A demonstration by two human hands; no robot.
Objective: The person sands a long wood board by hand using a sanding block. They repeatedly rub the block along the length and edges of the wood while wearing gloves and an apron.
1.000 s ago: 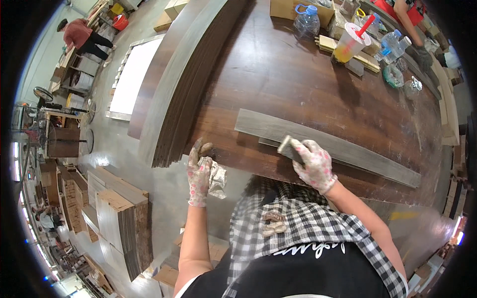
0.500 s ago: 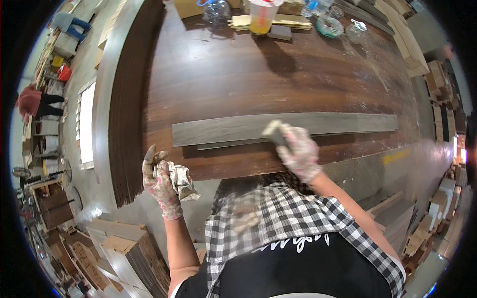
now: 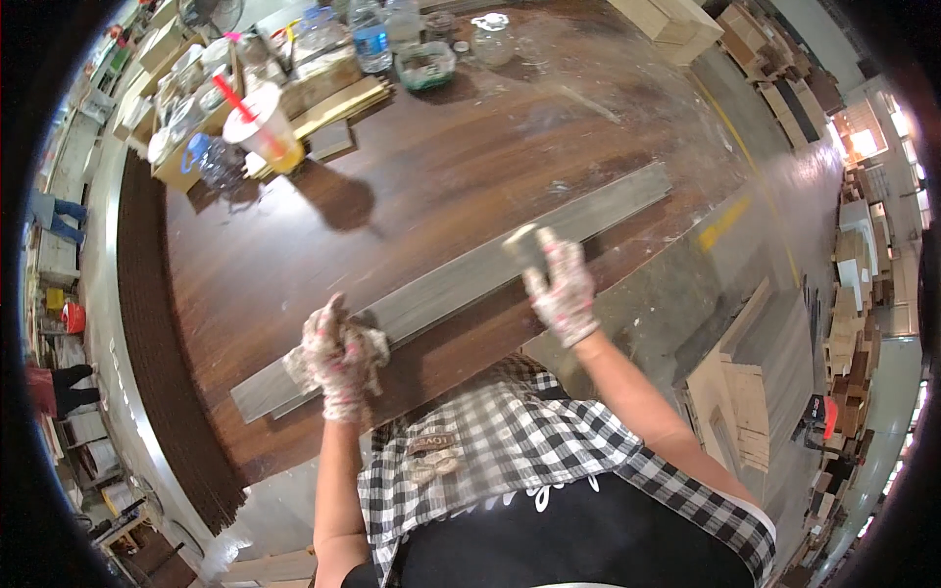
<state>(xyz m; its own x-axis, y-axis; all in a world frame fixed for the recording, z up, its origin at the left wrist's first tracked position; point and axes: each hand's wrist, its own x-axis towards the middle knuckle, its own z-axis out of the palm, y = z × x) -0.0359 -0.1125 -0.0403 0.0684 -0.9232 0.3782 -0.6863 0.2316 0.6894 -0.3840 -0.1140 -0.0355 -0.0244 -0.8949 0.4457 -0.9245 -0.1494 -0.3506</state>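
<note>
A long grey wooden plank (image 3: 461, 279) lies slantwise on the brown tabletop (image 3: 431, 157), with the edge of another grey plank showing beneath it. My left hand (image 3: 338, 353), in a soiled floral glove, is closed on a crumpled pale rag (image 3: 372, 348) over the plank's left part. My right hand (image 3: 566, 289), gloved alike, grips a small pale-and-grey block (image 3: 520, 243) at its fingertips, above the plank right of its middle. Motion blurs the block, so I cannot tell whether it touches the wood.
A cup with a red straw (image 3: 263, 127), a blue-handled jug (image 3: 214, 160), a clear bottle (image 3: 370, 37), a green tub (image 3: 426, 67) and a small grey block (image 3: 330, 140) stand at the back. Stacked dark boards (image 3: 157, 333) line the left edge. People stand far left.
The view has turned, so the plank now slants up to the right. My left hand has come from beside the table edge onto the plank's left part with the rag. My right hand still holds the block.
</note>
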